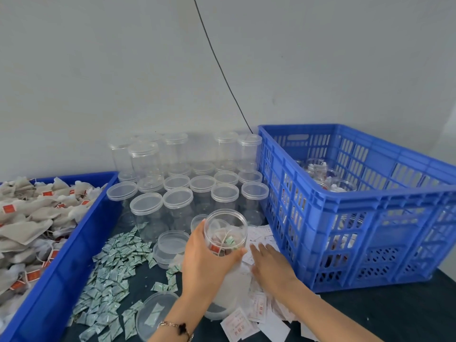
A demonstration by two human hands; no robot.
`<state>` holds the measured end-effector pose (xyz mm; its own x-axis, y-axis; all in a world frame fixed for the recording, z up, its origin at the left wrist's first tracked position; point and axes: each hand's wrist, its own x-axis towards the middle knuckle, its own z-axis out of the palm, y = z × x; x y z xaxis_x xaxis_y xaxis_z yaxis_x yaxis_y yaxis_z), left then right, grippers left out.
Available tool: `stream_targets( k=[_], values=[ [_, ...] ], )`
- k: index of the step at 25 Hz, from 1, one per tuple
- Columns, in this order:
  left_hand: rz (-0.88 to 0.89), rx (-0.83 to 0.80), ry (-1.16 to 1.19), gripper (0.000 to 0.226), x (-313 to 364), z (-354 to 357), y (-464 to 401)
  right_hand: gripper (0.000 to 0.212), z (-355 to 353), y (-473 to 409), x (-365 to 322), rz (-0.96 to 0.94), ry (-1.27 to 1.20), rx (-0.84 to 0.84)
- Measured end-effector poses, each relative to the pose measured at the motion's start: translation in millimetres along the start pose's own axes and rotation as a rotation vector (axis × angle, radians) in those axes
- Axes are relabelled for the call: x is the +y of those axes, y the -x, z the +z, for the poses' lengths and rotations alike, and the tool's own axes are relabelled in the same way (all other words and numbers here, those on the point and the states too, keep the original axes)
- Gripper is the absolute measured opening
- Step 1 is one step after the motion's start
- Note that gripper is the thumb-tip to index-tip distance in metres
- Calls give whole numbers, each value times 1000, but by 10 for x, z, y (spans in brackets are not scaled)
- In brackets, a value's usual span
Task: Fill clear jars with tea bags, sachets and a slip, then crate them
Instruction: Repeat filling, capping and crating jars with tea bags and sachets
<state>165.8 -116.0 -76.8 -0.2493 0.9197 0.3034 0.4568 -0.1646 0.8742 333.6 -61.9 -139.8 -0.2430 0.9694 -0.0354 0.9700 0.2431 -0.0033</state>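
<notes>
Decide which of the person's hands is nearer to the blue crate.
Right. The right hand lies flat on the paper slips just in front of the crate, apart from it. The left hand holds the jar, farther left of the crate.

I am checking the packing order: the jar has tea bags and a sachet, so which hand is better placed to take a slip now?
The right hand. It lies flat on the slips, while the left hand grips the open jar.

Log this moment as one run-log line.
left hand: holds open jar with tea bags, sachet | right hand: on slips | crate: part filled
</notes>
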Motion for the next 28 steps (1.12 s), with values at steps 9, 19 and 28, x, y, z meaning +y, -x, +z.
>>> stream_targets(
  k=[9,19,28],
  values=[
    [-16,8,-14,104,-51,14,-10,24,-52,-40,-111,-44,-31,157],
    [5,18,-17,104,-48,-105,-90,15,-791,65,-206,23,-612,550],
    [23,41,-46,88,25,-172,-82,6,-1271,285,-539,-435,-398,937]
  ],
)
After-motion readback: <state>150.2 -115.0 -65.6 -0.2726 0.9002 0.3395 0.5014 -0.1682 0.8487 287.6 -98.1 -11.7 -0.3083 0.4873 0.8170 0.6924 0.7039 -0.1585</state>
